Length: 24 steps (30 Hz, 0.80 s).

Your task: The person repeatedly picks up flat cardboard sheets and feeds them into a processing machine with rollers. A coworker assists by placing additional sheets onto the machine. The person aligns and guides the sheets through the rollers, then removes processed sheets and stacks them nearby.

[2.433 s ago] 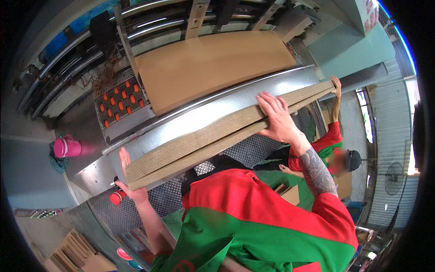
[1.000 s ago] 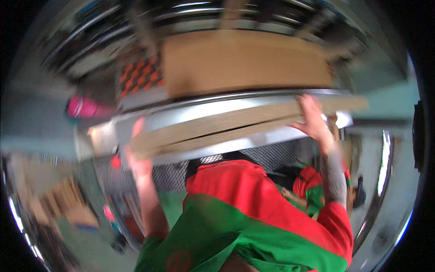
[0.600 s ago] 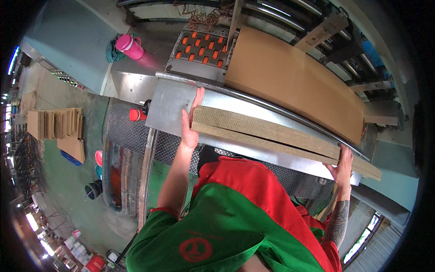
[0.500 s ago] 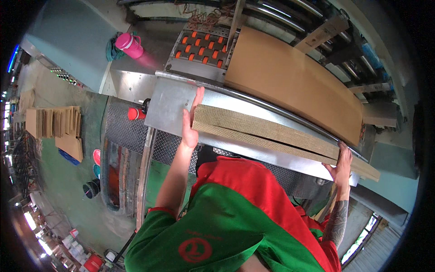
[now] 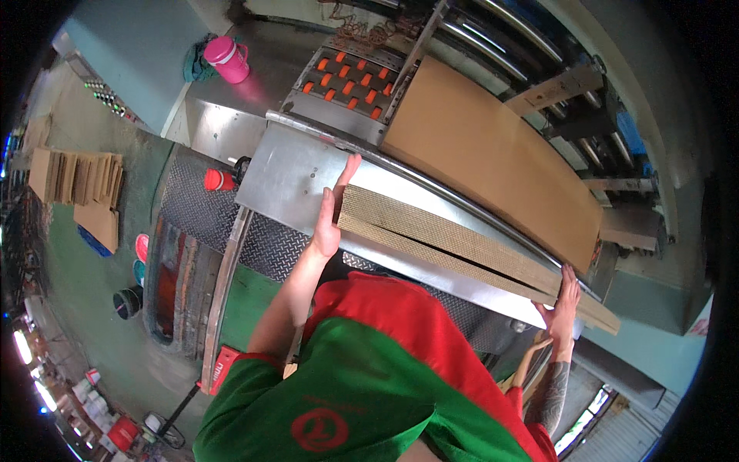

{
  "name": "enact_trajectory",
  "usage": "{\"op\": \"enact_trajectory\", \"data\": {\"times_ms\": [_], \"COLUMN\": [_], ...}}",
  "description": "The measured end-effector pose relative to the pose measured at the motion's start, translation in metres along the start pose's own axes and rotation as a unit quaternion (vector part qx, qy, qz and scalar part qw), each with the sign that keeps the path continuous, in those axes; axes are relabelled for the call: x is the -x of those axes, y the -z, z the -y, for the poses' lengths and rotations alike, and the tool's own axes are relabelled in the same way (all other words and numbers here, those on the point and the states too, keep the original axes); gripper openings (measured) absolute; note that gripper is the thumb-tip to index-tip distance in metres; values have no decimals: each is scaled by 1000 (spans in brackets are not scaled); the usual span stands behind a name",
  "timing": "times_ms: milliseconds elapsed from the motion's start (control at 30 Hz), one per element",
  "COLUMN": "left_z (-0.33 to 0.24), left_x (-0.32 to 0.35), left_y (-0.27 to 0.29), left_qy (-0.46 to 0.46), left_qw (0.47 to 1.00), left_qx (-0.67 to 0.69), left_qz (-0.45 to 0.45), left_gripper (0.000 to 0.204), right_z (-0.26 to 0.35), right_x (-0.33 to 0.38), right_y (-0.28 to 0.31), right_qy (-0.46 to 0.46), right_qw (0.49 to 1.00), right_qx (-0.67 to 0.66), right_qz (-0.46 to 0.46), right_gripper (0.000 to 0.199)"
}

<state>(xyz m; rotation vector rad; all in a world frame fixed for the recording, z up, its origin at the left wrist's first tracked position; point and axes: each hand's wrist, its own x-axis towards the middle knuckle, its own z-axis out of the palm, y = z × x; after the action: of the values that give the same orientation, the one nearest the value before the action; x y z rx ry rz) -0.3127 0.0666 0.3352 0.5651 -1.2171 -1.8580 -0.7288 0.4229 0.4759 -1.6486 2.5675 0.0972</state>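
A stack of corrugated cardboard sheets (image 5: 454,239) lies across the metal table, its fluted edges facing up toward me and a dark gap running between its layers. My left hand (image 5: 329,227) is upright against the stack's left end, with fingers straight and thumb apart. Near the right end, my right hand (image 5: 563,308) rests on the stack, its fingers stretched toward the far side and thumb spread. A part of the stack sticks out beyond this hand. Behind the stack, a large flat brown cardboard sheet (image 5: 493,154) lies beside the machine rollers.
The metal table (image 5: 281,165) has a bar along its far edge. Orange roller wheels (image 5: 350,81) and a pink jug (image 5: 229,60) are behind it. Another person's forearm (image 5: 527,366) shows beside my right arm. Cardboard piles (image 5: 77,177) stand on the floor at left.
The view has turned slightly, shifting the scene. Both hands keep their places at the stack. Another person's forearm has come into view beside my right arm.
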Motion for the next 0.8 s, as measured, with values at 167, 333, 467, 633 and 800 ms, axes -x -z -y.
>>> {"op": "enact_trajectory", "data": {"times_ms": [167, 333, 467, 633, 800], "left_z": [3, 21, 30, 29, 20], "left_x": [4, 6, 5, 3, 4], "left_y": [3, 6, 10, 11, 9], "left_qy": [16, 0, -32, -47, -18], "left_qw": [1000, 999, 998, 998, 999], "left_qx": [-1, 13, -2, -18, -17], "left_qz": [-14, -35, -45, -39, -25], "left_gripper": [85, 82, 75, 76, 82], "right_z": [-5, -5, 1, 7, 3], "right_x": [2, 7, 6, 4, 7], "right_y": [-4, -7, -3, -1, -5], "right_qy": [-4, 14, 2, -18, -18], "right_qw": [1000, 999, 1000, 999, 1000], "right_qx": [12, 28, 18, 17, 19], "right_qz": [9, -8, 17, 21, 7], "right_gripper": [105, 99, 96, 97, 104]}}
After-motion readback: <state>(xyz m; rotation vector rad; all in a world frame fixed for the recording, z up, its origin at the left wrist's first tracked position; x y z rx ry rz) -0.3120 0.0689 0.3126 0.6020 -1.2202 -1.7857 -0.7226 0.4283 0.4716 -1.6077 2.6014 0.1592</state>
